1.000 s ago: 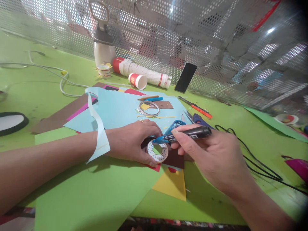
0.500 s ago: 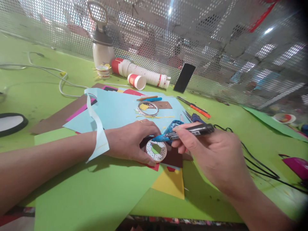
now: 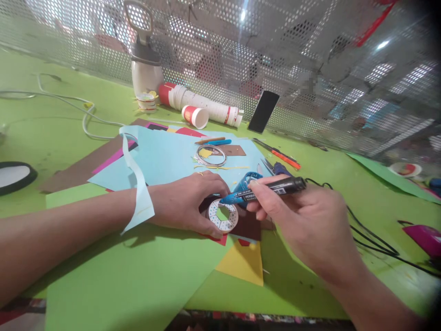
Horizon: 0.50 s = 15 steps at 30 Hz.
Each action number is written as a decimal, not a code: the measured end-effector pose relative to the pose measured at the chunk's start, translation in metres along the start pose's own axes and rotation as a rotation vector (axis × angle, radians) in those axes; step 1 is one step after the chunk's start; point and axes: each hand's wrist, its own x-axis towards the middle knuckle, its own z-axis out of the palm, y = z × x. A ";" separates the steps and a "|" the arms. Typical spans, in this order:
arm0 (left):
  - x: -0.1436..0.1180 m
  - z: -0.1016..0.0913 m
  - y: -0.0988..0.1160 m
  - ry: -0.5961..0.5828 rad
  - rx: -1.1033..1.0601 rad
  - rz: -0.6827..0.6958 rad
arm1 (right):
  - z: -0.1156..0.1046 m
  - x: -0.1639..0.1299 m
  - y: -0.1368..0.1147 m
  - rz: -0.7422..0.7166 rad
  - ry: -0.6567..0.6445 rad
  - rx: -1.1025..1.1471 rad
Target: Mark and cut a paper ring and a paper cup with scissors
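- The white paper ring with a hexagonal hole and dotted segments (image 3: 223,215) lies on a dark brown card (image 3: 248,225) at mid-desk; marking its rim looks to be the step in hand.
- The left hand (image 3: 186,202) pins the ring, fingers pressed flat.
- At three o'clock, the right hand (image 3: 303,220) has its grip closed on a black permanent marker with blue tip (image 3: 265,190); the next stroke calls for a steady tip.
- At twelve o'clock, a stack of red-and-white paper cups (image 3: 203,108) lies sideways; the contents cannot be seen.
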 end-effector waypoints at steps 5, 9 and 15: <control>0.000 0.000 0.000 -0.003 0.001 0.010 | 0.002 0.000 0.001 0.011 -0.002 0.028; 0.001 0.000 0.001 -0.010 0.027 0.002 | 0.002 0.000 0.001 0.029 -0.033 0.019; 0.001 -0.001 0.002 -0.020 0.031 -0.004 | 0.001 -0.001 0.001 0.023 -0.027 0.019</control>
